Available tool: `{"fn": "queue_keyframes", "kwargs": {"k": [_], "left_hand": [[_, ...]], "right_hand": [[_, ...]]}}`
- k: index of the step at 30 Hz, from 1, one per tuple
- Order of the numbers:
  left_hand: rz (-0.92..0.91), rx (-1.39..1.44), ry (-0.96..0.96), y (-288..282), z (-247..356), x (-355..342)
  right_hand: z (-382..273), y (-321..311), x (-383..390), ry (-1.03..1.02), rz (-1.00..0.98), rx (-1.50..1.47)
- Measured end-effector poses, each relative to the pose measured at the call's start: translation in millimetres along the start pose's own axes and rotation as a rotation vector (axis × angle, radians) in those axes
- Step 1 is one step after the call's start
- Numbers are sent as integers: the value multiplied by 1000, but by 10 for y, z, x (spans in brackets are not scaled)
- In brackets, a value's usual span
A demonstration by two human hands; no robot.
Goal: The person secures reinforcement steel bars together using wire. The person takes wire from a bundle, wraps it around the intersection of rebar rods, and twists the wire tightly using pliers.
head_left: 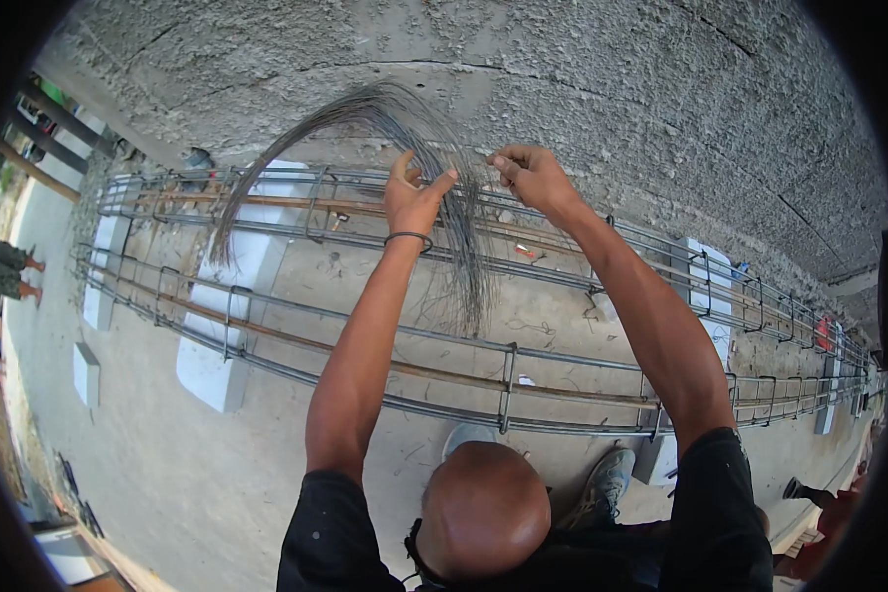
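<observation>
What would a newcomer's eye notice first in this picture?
Probably the arched bundle of thin grey metal wires, upper centre, at the person's bare left hand. Next, the long grey-and-rusty steel rebar cages, stretching across the scene over pale blue rectangular blocks.

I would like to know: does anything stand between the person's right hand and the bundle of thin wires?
Nothing solid is visible between the right hand and the wire bundle, only loose strands at the bundle's edge. The steel bar cage passes beneath the bundle.
</observation>
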State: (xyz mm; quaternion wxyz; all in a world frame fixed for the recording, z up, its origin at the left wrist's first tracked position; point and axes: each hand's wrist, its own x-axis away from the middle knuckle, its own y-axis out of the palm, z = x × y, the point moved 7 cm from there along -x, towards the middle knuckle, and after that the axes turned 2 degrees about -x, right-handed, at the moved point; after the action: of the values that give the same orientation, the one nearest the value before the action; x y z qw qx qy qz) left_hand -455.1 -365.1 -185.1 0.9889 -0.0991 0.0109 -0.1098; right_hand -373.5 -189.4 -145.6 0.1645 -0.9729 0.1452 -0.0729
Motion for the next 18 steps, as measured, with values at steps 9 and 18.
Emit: {"fn": "queue_keyframes", "kwargs": {"k": [9,18], "left_hand": [[189,-129,-31,222,70,17],[94,10,-123,329,26,-40]], "right_hand": [[-55,5,72,-109,66,193],[35,-171,-91,-74,220,440]]}}
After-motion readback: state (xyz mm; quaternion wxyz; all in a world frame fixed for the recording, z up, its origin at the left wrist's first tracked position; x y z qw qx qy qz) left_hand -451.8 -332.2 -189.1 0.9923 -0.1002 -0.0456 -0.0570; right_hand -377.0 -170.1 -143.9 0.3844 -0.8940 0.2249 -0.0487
